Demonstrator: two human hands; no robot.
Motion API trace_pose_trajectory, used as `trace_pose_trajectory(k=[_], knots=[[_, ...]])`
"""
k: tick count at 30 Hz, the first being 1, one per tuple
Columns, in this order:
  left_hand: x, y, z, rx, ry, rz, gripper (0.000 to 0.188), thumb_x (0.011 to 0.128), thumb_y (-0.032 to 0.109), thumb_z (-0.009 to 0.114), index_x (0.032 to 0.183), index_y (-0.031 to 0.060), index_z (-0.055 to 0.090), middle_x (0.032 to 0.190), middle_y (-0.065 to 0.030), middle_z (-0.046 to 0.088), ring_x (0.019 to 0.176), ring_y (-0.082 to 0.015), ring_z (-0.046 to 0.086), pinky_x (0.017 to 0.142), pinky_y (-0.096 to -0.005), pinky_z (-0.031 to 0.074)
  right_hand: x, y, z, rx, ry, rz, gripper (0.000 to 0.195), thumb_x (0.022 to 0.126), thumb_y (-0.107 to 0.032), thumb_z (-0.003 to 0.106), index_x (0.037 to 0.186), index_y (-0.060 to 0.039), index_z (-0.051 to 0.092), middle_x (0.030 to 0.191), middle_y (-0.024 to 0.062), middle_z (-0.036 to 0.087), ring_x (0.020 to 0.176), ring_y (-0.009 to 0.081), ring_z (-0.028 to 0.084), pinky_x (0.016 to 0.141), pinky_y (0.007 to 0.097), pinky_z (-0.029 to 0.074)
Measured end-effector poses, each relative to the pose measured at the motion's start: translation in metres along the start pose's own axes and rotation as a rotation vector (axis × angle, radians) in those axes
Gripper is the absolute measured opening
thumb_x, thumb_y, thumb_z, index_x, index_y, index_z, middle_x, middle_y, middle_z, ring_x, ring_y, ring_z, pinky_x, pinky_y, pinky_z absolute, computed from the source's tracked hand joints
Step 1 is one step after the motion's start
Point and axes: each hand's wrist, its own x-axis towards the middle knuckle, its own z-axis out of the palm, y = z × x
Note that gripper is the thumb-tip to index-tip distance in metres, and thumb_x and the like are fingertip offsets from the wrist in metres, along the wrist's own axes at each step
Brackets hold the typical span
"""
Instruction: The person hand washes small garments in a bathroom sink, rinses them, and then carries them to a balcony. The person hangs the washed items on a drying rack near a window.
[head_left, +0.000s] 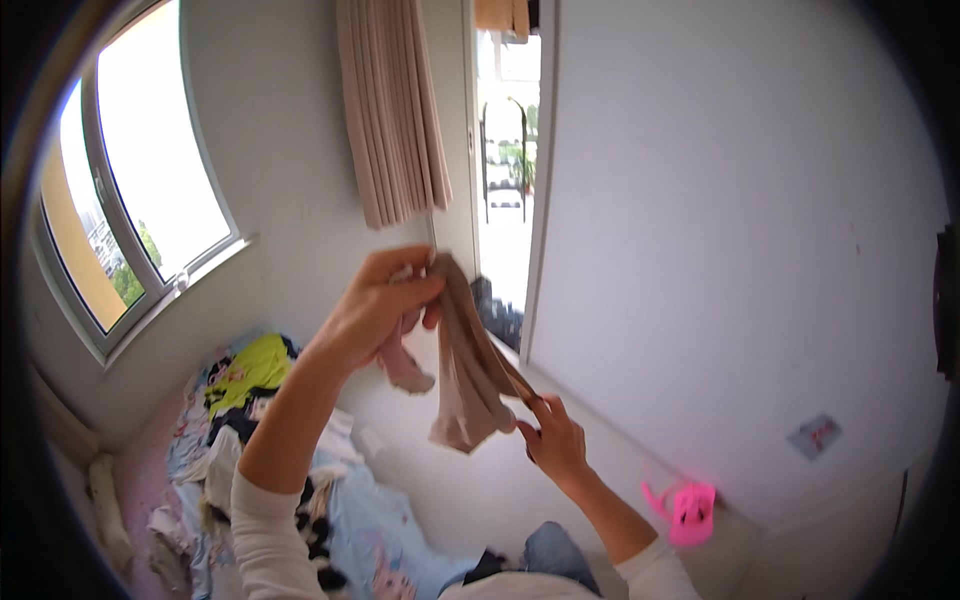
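Observation:
In front of me my left hand (394, 300) is raised, gripping the upper end of a taupe stretchy garment (469, 390) that looks like hosiery. A pinkish sock-like piece of cloth (405, 367) hangs below the same palm, partly hidden by the fingers. Lower and to the right, my right hand (556, 442) pinches the garment's edge between thumb and fingers. The fabric is pulled slantwise between both hands, while its wide lower end hangs loose. Whether the taupe and pink pieces are joined cannot be seen.
Clothes, including a yellow-green garment (255, 367), lie heaped on a light-blue printed cloth (382, 517) at left. A pink plastic item (691, 514) sits by the wall at right. Beyond are a window (150, 172), a pink curtain (394, 112) and a narrow doorway (510, 247).

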Motion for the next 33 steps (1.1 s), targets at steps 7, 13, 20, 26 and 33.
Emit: trace_pose_trajectory(k=[7,13,20,26,33], knots=[[0.154,-0.063,-0.080,0.504,-0.221,-0.050,0.012,0.081,-0.002,0.053,0.085,0.0013,0.063,0.057,-0.0016,0.054,0.049,-0.0058,0.049,0.045,-0.0195,0.038,0.204,0.132,0.013,0.453,-0.042,-0.165,0.008,0.073,-0.005,0.067,0.077,0.0006,0.062,0.091,0.0075,0.064,0.062,0.0151,0.058,0.062,0.0269,0.047],[0.251,-0.149,-0.173,0.909,-0.247,-0.186,0.024,0.075,-0.003,0.054,0.092,0.0085,0.065,0.081,-0.0076,0.062,0.071,-0.0193,0.057,0.065,-0.0290,0.045,0.377,0.170,0.044,0.705,-0.420,-0.053,0.009,0.072,0.000,0.068,0.079,0.0035,0.065,0.076,0.0061,0.065,0.069,0.0099,0.057,0.064,0.0221,0.046],[0.359,-0.205,-0.256,1.262,-0.117,-0.231,0.025,0.071,0.000,0.057,0.092,0.0111,0.065,0.100,-0.0052,0.054,0.093,-0.0235,0.055,0.076,-0.0352,0.046,0.544,0.179,0.128,0.502,-0.576,-0.131,0.015,0.073,-0.012,0.071,0.076,0.0014,0.065,0.069,0.0057,0.063,0.061,0.0105,0.055,0.057,0.0248,0.043],[0.500,-0.265,-0.339,1.332,0.018,0.011,0.011,0.073,0.010,0.065,0.083,0.0061,0.065,0.108,-0.0051,0.048,0.092,-0.0235,0.055,0.074,-0.0355,0.048,0.688,0.205,0.210,0.244,-0.463,-0.189,0.017,0.071,-0.016,0.070,0.075,0.0003,0.065,0.068,0.0088,0.062,0.056,0.0201,0.055,0.056,0.0281,0.045],[0.723,-0.295,-0.403,0.758,0.228,0.150,0.008,0.073,0.002,0.065,0.079,-0.0024,0.063,0.081,-0.0122,0.061,0.071,-0.0232,0.061,0.065,-0.0310,0.049,0.829,0.235,0.211,0.429,-0.026,-0.027,0.011,0.072,-0.005,0.069,0.079,0.0026,0.066,0.079,0.0089,0.066,0.070,0.0138,0.061,0.066,0.0250,0.048]])
